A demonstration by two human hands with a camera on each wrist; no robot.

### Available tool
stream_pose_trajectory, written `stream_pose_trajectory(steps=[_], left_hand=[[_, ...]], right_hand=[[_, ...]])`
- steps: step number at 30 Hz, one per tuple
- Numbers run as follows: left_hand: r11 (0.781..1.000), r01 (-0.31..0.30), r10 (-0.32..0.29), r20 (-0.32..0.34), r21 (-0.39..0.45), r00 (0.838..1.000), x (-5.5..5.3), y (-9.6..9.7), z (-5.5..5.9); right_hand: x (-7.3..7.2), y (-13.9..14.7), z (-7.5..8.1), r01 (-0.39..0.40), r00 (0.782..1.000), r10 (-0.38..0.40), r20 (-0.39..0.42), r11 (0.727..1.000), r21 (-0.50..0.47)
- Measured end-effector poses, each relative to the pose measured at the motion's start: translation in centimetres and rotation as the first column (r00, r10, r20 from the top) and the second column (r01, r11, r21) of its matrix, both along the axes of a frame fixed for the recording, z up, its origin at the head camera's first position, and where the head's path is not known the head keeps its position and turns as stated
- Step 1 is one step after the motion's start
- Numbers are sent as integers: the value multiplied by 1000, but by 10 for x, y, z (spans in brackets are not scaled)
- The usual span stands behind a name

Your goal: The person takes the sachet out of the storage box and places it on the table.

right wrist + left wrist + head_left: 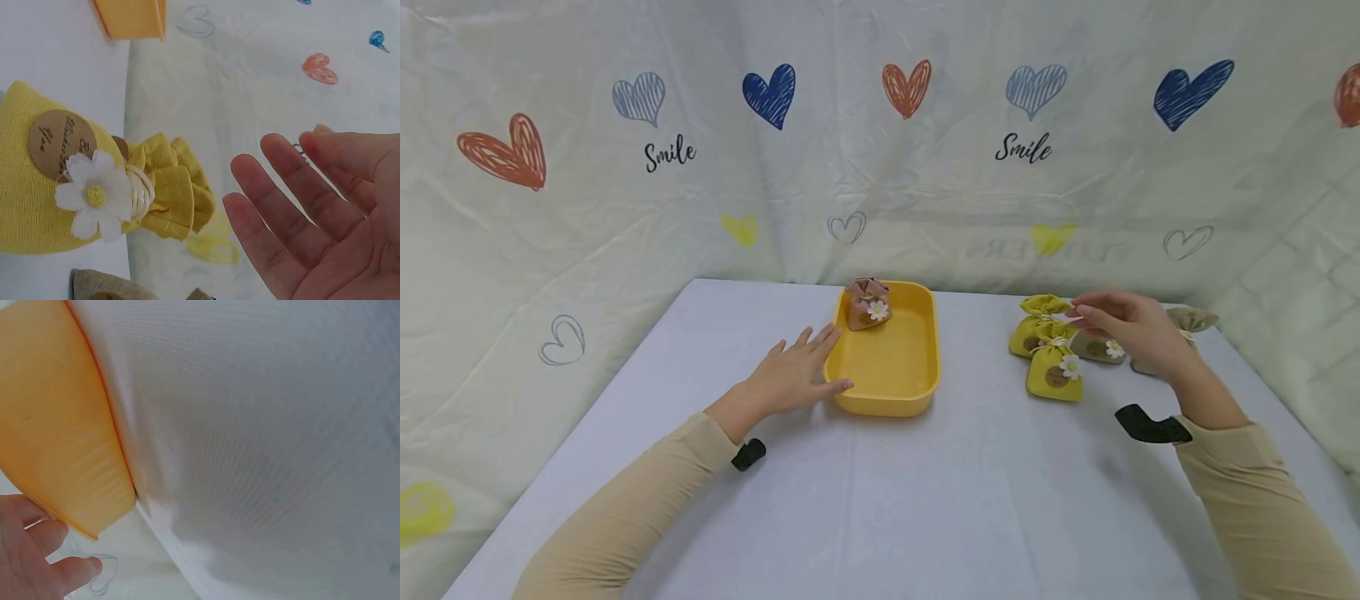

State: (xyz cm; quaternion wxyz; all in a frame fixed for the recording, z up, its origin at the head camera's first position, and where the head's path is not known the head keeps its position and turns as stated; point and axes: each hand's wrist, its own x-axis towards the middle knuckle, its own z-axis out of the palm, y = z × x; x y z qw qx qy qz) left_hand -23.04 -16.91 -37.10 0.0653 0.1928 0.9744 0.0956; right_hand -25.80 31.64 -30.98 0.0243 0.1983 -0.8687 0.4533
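My left hand (793,373) rests with spread fingers on the left rim of a yellow plastic tray (887,367). In the left wrist view, its fingers lie along the edge of the tray (62,425). A pink drawstring pouch (867,305) with a white flower sits in the tray's far left corner. Over at the right, my right hand (1131,329) hovers above the pouches, holding nothing, its fingers relaxed. Nearest to it are two yellow pouches, the front one (1054,379) bearing a daisy and a round tag. The right wrist view shows the daisy-trimmed yellow pouch (62,181) apart from the fingers.
Behind the right hand are a grey-beige pouch (1097,346) with a flower and another beige pouch (1191,321), partly hidden. A white cloth covers the table (925,500). A pale curtain (955,183) printed with hearts hangs along the table's far edge.
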Motion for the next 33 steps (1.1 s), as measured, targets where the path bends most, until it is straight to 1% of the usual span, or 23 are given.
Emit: stream_pose_trajectory(steps=[5,11,13,17,19,22,29,33], left_hand=[[1000,4,-4,-5,-4,1000,0,0,0],[1000,4,-4,-2,-6,1000,0,0,1],[1000,2,-2,-1,-5,1000,0,0,0],[1000,3,-3,-2,1,1000,-1,1,-1],[1000,6,-6,-2,4,1000,-1,1,-2],[1000,8,-8,-3,0,1000,-1,1,-2],[1000,3,-3,-4,9,1000,-1,0,-1],[1000,2,-2,-3,9,1000,-2,-1,-2]], right_hand=[[-5,-10,1,-15,999,15,28,1000,-18],[-11,-26,4,-11,998,13,63,999,-42],[-13,-32,4,-26,998,32,63,996,-85],[-19,-42,1,-81,995,90,40,979,-189],[-22,-46,0,-95,994,105,37,973,-211],[-25,-53,0,-99,993,110,47,977,-191],[-33,-74,5,-107,991,111,68,992,-61],[-40,-86,4,-111,993,112,49,994,-12]])
